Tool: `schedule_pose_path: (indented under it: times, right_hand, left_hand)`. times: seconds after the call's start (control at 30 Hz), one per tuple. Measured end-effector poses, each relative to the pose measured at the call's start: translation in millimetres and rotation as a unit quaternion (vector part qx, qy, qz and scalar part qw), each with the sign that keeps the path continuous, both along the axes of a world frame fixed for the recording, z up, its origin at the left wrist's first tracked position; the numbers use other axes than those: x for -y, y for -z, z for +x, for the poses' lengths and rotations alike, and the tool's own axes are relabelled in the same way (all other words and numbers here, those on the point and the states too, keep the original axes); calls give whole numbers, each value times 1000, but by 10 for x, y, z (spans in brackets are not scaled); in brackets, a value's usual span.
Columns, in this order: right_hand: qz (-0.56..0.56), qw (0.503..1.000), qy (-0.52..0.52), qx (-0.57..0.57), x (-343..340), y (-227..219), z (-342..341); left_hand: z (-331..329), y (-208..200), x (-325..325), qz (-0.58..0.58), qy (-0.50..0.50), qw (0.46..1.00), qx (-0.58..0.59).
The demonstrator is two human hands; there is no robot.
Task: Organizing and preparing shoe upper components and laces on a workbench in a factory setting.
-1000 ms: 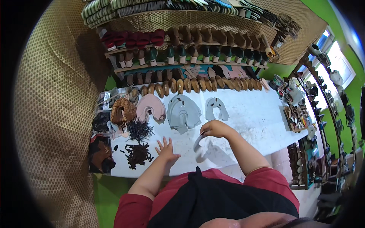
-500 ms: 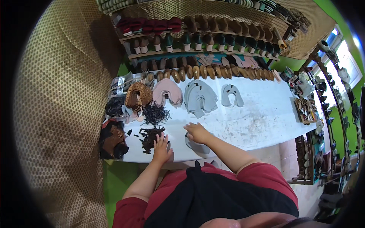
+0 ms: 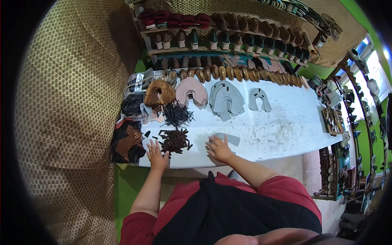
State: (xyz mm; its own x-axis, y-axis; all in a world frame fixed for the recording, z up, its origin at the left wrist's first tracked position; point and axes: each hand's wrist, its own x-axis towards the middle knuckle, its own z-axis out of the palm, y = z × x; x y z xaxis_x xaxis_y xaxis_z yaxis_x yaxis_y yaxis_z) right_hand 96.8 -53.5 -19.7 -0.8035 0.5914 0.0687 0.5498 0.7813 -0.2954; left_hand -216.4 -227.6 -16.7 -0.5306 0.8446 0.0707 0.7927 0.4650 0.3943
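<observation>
My left hand rests near the table's front edge with fingers spread and nothing held. It lies just left of a pile of short dark brown strips. Two small black scraps lie just beyond its fingers. My right hand is flat with fingers apart, over the near-left part of a flat grey cut piece, hiding some of it. Farther back are a stack of grey arch-shaped pieces, a smaller grey arch stack and a pink arch-shaped stack.
Thin black strips, leopard-print pieces and black bags crowd the left side of the white table. Shoe lasts line the back below shelves of shoes. A tool box sits at the right edge.
My left hand has moved left, off the brown strips, and its fingers have spread. My right hand has come slightly nearer me, and the grey piece now lies farther from the front edge. The view has shifted.
</observation>
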Motion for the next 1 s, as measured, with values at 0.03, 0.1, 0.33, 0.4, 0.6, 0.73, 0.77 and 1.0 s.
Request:
schedule_pose_path:
  times: [0.03,0.1,0.33,0.4,0.6,0.73,0.77,1.0]
  right_hand:
    - [-2,1000,-25,-16,40,38,-155]
    - [-27,998,-60,-19,124,-57,-473]
    - [27,986,-163,19,132,-94,-1041]
    - [45,984,-169,19,127,-107,-1068]
    - [32,991,-126,-20,68,-175,-939]
    - [-93,990,46,-96,-145,-296,-539]
    - [-157,964,138,-162,-214,-276,-387]
    - [-295,875,324,-208,-689,69,282]
  left_hand:
    - [-17,3,21,-3,2,1000,-3]
    - [1,14,35,-5,7,1000,1]
    - [104,-93,50,-18,50,999,-12]
    - [115,-107,78,-10,59,998,-5]
    - [185,-134,156,-30,76,997,3]
    - [250,-196,123,-26,80,996,11]
    - [274,-207,88,-19,88,996,10]
    - [670,-275,-300,-40,169,985,-13]
